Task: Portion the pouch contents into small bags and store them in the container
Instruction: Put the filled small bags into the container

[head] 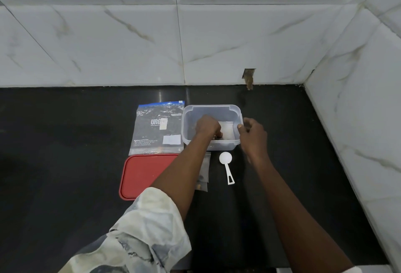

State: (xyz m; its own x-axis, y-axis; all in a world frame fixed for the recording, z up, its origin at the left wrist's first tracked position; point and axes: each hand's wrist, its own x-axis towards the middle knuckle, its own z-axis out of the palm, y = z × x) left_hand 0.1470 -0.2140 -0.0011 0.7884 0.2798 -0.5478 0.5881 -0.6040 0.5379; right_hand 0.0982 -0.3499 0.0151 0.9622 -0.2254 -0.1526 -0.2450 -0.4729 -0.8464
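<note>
The storing step is judged to be in hand. The left hand (pixel 208 126) is reached down into the clear container (pixel 211 106) at the centre of the frame, its fingers curled downward. Something brownish is seen just under the fingertips, beside a white patch (pixel 227 129) on the container's floor. Whether that brownish thing is gripped or merely touched cannot be told, since the back of the hand hides it.

The right hand (pixel 252 134) is set at the container's right rim. The thumb tip is laid on the rim and the other fingers are loosely curled just outside it, so a light steadying hold is taken to be meant.

The pouch (pixel 158 127) lies flat just left of the container, on the dark tabletop (pixel 65 142). The red lid (pixel 141 175) is placed below the pouch, off the container. A small bag (pixel 205 173) with dark bits inside is left below the container (partly hidden by the left forearm). The white scoop (pixel 226 164) lies just right of that bag.

The next move is judged to call for the left hand to be let go and lifted clear. The remaining small bag would then be picked up from the tabletop and dropped in as well.
</note>
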